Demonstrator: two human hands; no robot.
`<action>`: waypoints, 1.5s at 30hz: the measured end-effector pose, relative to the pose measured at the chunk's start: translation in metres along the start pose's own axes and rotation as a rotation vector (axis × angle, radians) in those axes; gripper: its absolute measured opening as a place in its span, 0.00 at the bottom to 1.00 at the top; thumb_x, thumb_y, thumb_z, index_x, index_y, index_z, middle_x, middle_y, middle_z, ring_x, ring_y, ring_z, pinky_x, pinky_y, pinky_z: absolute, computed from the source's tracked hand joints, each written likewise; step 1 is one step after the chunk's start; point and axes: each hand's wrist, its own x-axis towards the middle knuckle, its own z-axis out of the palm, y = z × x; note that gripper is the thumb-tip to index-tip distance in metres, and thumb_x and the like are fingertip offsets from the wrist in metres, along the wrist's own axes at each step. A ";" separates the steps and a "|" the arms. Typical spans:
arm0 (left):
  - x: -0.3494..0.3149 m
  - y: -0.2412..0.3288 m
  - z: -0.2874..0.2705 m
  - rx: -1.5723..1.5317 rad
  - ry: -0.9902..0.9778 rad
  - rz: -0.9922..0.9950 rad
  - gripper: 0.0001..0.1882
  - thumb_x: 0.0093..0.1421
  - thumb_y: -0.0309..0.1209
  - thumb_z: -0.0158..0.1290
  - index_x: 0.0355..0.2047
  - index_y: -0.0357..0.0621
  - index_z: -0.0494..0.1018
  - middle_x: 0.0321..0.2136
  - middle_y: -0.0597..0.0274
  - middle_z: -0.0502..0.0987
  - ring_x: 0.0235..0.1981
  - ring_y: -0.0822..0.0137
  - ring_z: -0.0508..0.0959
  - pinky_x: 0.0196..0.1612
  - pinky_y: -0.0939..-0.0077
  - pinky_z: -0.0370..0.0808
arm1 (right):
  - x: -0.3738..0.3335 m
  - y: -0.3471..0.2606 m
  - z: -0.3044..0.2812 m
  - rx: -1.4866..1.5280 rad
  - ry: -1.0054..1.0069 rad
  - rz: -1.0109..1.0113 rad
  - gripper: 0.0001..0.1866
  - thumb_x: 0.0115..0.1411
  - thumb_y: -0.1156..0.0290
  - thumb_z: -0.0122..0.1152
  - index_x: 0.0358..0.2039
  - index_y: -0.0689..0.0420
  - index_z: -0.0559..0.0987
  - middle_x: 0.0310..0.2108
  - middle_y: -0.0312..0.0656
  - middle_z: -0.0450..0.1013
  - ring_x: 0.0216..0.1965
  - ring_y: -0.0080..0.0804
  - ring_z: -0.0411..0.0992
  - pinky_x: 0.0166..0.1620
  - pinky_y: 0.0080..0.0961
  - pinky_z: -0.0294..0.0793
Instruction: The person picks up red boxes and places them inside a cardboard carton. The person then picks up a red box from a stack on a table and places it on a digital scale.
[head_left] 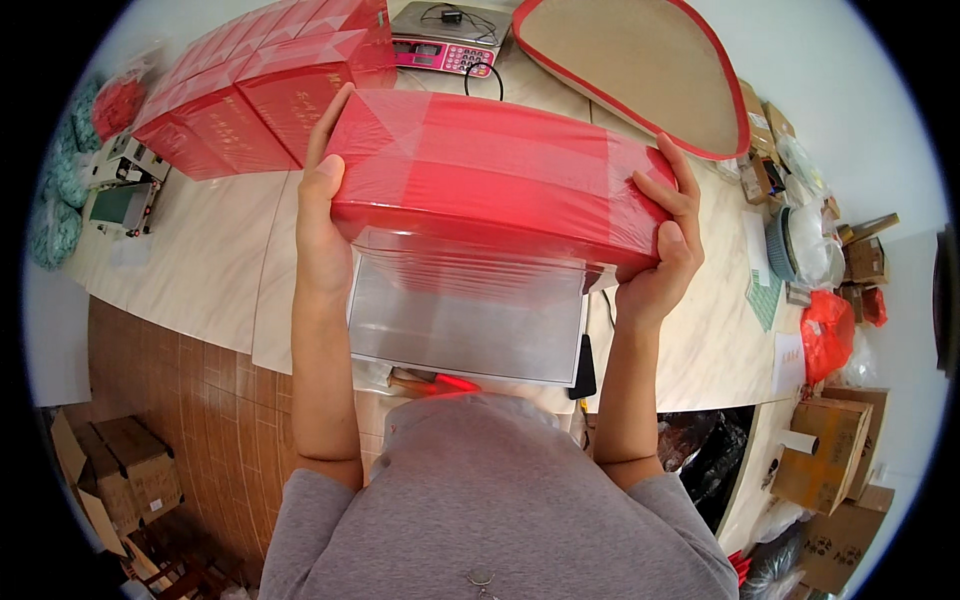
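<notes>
A long red box in clear film spans the space between my hands, above the table. My left hand grips its left end, thumb on the front edge and fingers behind. My right hand is closed around the right end, fingers over the top and thumb at the front corner. Below the box lies a grey rectangular plate with a shiny surface. Rippled, see-through streaks show between box and plate; whether they are film or a reflection I cannot tell.
Several stacked red boxes stand at the back left, beside a scale. A beige board with red trim lies at the back right. A black phone and a red-headed tool are near the front edge. Cartons stand at right.
</notes>
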 end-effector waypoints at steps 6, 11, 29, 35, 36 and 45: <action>0.000 0.000 0.000 0.031 -0.010 0.028 0.34 0.57 0.44 0.40 0.62 0.40 0.58 0.58 0.53 0.64 0.58 0.63 0.66 0.60 0.71 0.61 | -0.001 -0.002 0.001 -0.013 0.014 0.025 0.22 0.56 0.60 0.42 0.34 0.64 0.80 0.56 0.57 0.65 0.59 0.45 0.61 0.62 0.40 0.54; 0.001 0.000 0.000 0.013 -0.025 0.027 0.35 0.56 0.45 0.41 0.62 0.39 0.58 0.58 0.53 0.64 0.59 0.63 0.66 0.60 0.71 0.61 | -0.002 -0.001 0.000 -0.010 -0.008 0.030 0.23 0.54 0.61 0.40 0.36 0.64 0.78 0.58 0.57 0.64 0.61 0.46 0.60 0.64 0.39 0.53; 0.005 -0.006 -0.002 0.019 -0.035 0.068 0.37 0.56 0.47 0.41 0.62 0.38 0.58 0.61 0.55 0.62 0.61 0.63 0.63 0.62 0.70 0.58 | -0.002 0.001 0.000 -0.022 -0.003 0.034 0.23 0.54 0.58 0.40 0.36 0.62 0.79 0.58 0.58 0.63 0.60 0.47 0.60 0.63 0.40 0.55; 0.006 -0.007 -0.004 0.048 -0.045 0.081 0.36 0.56 0.47 0.40 0.62 0.38 0.58 0.61 0.54 0.62 0.61 0.63 0.63 0.62 0.71 0.57 | -0.003 0.003 0.000 -0.001 0.015 0.034 0.24 0.55 0.58 0.41 0.35 0.64 0.79 0.57 0.58 0.64 0.59 0.47 0.61 0.63 0.41 0.53; 0.007 -0.007 -0.003 0.046 -0.047 0.096 0.36 0.57 0.47 0.40 0.62 0.38 0.58 0.61 0.54 0.62 0.61 0.63 0.63 0.62 0.71 0.57 | -0.003 0.003 0.001 0.009 0.021 0.028 0.24 0.56 0.58 0.42 0.34 0.64 0.80 0.56 0.58 0.64 0.59 0.47 0.61 0.63 0.42 0.52; 0.011 -0.011 -0.008 0.039 -0.099 0.154 0.35 0.58 0.46 0.40 0.62 0.36 0.58 0.60 0.54 0.62 0.61 0.64 0.62 0.63 0.72 0.56 | -0.004 0.004 -0.002 0.001 -0.013 0.048 0.24 0.55 0.56 0.41 0.36 0.63 0.77 0.59 0.58 0.61 0.61 0.48 0.59 0.63 0.42 0.55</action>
